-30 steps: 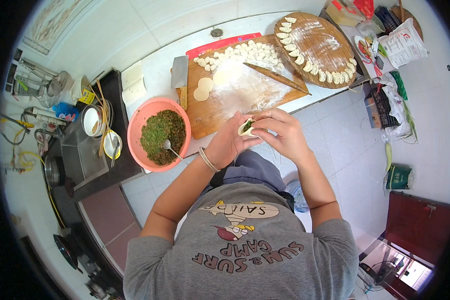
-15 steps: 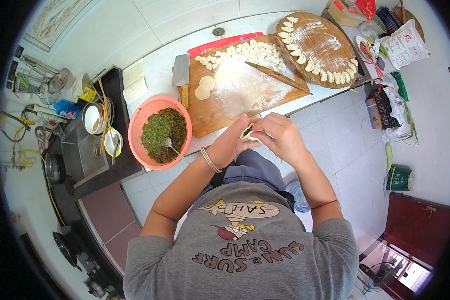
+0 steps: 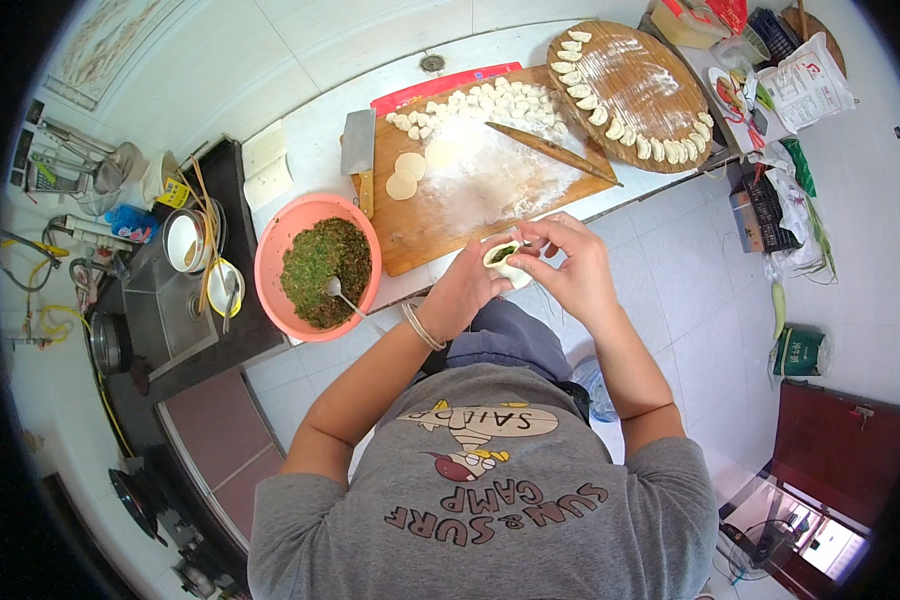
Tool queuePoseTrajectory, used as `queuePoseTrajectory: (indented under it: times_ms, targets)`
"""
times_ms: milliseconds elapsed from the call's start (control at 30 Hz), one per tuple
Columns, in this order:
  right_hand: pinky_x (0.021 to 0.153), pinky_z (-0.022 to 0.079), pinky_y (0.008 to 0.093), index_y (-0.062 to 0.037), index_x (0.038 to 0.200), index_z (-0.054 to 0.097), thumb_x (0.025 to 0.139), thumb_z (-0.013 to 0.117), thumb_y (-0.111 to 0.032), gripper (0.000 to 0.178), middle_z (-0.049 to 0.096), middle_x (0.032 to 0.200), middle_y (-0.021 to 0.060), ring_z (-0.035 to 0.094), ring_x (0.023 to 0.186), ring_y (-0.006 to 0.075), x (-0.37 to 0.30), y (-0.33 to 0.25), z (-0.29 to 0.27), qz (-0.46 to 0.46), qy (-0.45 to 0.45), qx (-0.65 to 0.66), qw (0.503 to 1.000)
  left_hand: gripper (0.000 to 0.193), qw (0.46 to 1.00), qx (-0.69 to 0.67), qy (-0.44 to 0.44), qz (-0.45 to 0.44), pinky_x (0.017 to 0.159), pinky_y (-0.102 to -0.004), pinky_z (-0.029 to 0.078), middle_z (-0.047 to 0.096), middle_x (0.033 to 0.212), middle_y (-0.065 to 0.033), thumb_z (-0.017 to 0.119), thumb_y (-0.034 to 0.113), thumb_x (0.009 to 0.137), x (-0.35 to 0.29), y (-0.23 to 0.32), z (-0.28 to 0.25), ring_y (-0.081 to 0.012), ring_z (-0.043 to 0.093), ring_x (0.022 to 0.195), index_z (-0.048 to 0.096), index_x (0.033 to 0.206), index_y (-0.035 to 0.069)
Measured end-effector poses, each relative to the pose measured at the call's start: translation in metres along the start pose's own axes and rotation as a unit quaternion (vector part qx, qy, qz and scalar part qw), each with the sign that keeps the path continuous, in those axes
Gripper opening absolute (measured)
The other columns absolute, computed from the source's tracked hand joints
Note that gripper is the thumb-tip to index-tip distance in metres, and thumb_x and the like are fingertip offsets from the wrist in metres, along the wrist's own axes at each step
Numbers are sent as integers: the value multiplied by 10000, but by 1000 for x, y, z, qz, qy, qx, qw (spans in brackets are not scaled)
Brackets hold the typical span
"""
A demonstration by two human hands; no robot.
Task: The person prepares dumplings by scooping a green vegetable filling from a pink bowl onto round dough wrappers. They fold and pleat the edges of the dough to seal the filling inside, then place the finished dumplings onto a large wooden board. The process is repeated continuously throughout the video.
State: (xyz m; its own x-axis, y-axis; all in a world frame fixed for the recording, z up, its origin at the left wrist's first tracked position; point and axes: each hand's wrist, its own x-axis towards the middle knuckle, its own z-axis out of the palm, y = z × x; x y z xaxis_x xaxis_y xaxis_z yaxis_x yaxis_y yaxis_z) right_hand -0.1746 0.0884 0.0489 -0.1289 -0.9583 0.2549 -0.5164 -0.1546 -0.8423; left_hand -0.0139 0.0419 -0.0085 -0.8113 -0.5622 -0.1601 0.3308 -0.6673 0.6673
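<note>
Just off the near edge of the surface (image 3: 330, 130), over open floor, the left hand (image 3: 465, 290) cradles and the right hand (image 3: 570, 270) pinches one pale dumpling (image 3: 505, 262) showing green filling, near one pink bowl (image 3: 270, 265), one floured board (image 3: 440, 215) and two flat wrappers (image 3: 405, 176).

White tiled floor (image 3: 690, 290); red cabinet (image 3: 840, 450) (lower right)

Place: home kitchen.
Evidence: tiled counter (image 3: 320, 130), sink (image 3: 160, 310), floured cutting board (image 3: 470, 190), cleaver (image 3: 358, 150), filling bowl (image 3: 270, 265).
</note>
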Motion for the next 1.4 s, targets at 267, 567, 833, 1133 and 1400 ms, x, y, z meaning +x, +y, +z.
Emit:
queuePoseTrajectory:
  times_ms: [267, 567, 833, 1133, 1400]
  targets:
    - [593, 481, 336, -26, 819, 682, 728, 716, -72, 107, 608, 722, 90, 585, 650, 238, -5, 12, 6, -35, -15, -24, 999, 643, 999, 29, 16, -28, 1058, -417, 340, 425, 1356, -141, 177, 497, 983, -1, 2, 4, -241, 432, 1254, 292, 1375, 0]
    - [650, 494, 345, -8, 912, 654, 749, 687, -64, 176, 620, 820, 118, 606, 754, 280, 0, 18, 6, -160, -15, -86, 983, 647, 999, -17, 9, -50, 1030, -409, 377, 433, 1347, -136, 186, 505, 979, 3, 8, -5, -236, 452, 1238, 281, 1380, 6]
    - [643, 491, 356, -10, 864, 647, 739, 690, -69, 145, 602, 802, 118, 598, 729, 288, 8, 18, 3, -163, -59, -65, 983, 685, 998, 22, -7, -58, 979, -394, 420, 469, 1316, -131, 208, 553, 961, 1, 16, 2, -232, 496, 1196, 310, 1369, 13]
    - [620, 486, 339, -40, 855, 658, 719, 697, -103, 155, 582, 802, 73, 588, 725, 256, 20, 17, 0, -257, -57, -103, 959, 683, 997, 8, -30, -67, 931, -407, 440, 478, 1306, -134, 199, 561, 960, 3, 23, 2, -245, 529, 1151, 337, 1352, 19]
    - [595, 479, 323, -49, 851, 656, 712, 698, -129, 166, 562, 772, 47, 571, 693, 215, 25, 14, -3, -289, -84, -96, 949, 730, 994, 11, -48, -98, 962, -390, 409, 469, 1312, -164, 179, 571, 958, 1, 28, 2, -256, 507, 1175, 282, 1381, -15]
